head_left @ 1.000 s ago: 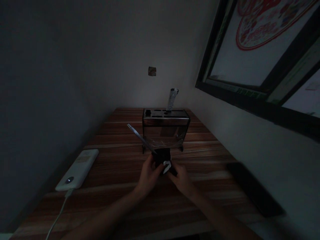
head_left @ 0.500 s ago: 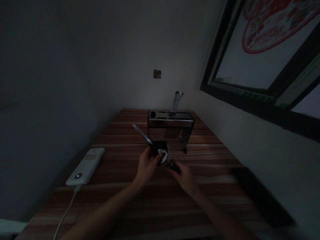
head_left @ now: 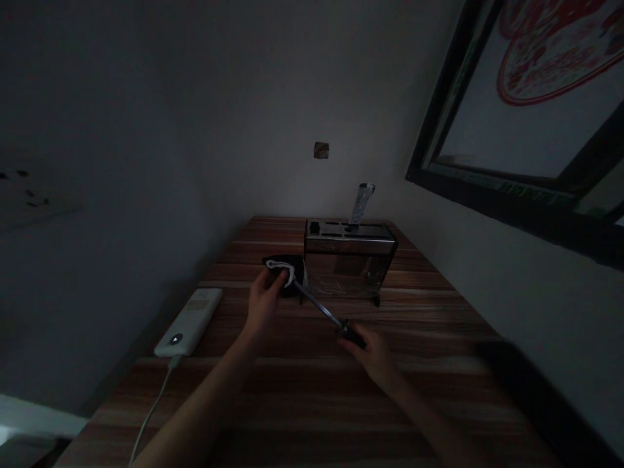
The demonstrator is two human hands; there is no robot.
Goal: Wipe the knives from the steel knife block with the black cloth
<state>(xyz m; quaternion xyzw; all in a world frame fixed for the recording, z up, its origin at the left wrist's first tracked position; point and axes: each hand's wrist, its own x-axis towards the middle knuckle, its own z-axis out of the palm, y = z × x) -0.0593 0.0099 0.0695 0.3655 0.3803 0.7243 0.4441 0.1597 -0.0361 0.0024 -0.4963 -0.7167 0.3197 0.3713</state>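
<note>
My left hand (head_left: 264, 299) is closed on a black cloth (head_left: 296, 265) with a white edge, its fingers pinching the folded fabric. Reaching from that cloth toward the lower right is a long, thin metal rod with a black handle, which looks like a sharpening steel (head_left: 322, 308). My right hand (head_left: 373, 354) wraps round its handle. The rod's far tip is at or inside the cloth; I cannot tell which. Just behind the hands stands a shiny metal rack with slots in its top (head_left: 348, 246), and a wrapped, light-coloured handle (head_left: 361, 203) sticks up from it.
A white power bank (head_left: 192, 320) with a cable lies to the left on the striped wooden table (head_left: 292, 403). At the right edge is a dark flat object (head_left: 531, 390), blurred. Walls close in behind and on both sides, with a dark frame (head_left: 492, 195) on the right.
The cloth has slid along the rod toward its tip, so most of the shaft now shows between my hands. My hands have moved apart. The view has shifted slightly left.
</note>
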